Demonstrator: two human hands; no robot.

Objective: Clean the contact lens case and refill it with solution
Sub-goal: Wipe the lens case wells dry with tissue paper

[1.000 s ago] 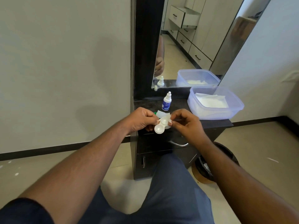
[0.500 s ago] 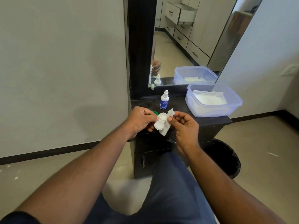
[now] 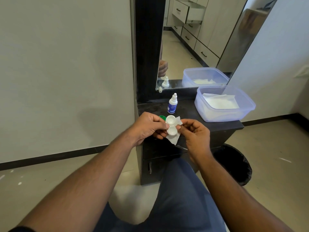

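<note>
A white two-well contact lens case (image 3: 171,125) with both wells uncovered is pinched at its left side by my left hand (image 3: 148,126), above the front of the dark cabinet top (image 3: 222,125). My right hand (image 3: 194,132) holds the case's right side together with a white tissue (image 3: 174,138) that hangs under and behind the case. A green cap (image 3: 161,117) lies on the top just behind my left fingers. The small white solution bottle (image 3: 172,104) with a blue label stands upright farther back, capped.
A clear plastic tub (image 3: 224,113) with white tissues sits on the right of the top. A mirror (image 3: 192,44) rises behind. A black-lined bin (image 3: 234,166) stands on the floor at the right. My leg in blue trousers (image 3: 180,190) is below the hands.
The tissue has shifted from behind the case to hanging beneath it. My right hand has turned and regripped the case's right edge. The view has shifted slightly.
</note>
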